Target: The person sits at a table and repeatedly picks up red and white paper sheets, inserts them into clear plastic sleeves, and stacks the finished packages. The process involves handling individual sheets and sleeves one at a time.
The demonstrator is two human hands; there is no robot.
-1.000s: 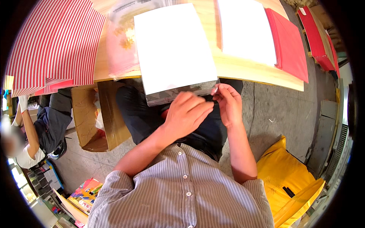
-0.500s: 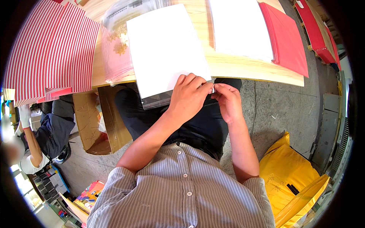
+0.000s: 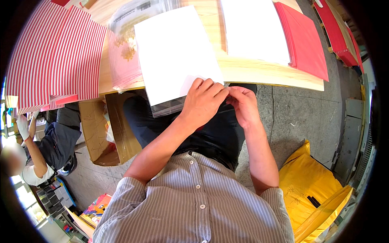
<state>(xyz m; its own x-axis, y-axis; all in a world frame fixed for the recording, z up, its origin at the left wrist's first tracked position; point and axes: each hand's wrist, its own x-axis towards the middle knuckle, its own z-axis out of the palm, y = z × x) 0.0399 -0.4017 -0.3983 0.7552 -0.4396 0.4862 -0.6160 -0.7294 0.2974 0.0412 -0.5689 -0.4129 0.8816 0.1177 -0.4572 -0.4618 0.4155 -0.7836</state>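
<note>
A white sheet (image 3: 176, 52) lies slanted over the near table edge, with a clear plastic sleeve (image 3: 168, 107) showing below its lower edge above my lap. My left hand (image 3: 204, 102) is closed with curled fingers at the sheet's lower right corner, gripping the edge of the sleeve. Just right of it, my right hand (image 3: 244, 106) is closed in a pinch, its fingertips almost touching those of the left. What lies between the right fingertips is too small and hidden to make out.
Red-and-white striped sheets (image 3: 52, 56) and clear-bagged pink items (image 3: 123, 60) cover the table's left side. White sheets (image 3: 255, 32) and red envelopes (image 3: 302, 40) lie right. Below are a cardboard box (image 3: 95, 133) and a yellow bag (image 3: 312, 182). A gloved co-worker (image 3: 38, 158) is at far left.
My hands have shifted slightly and drawn closer together at the sheet's corner. The small pale bit between the fingertips is now mostly hidden. The co-worker's gloved hands have moved.
</note>
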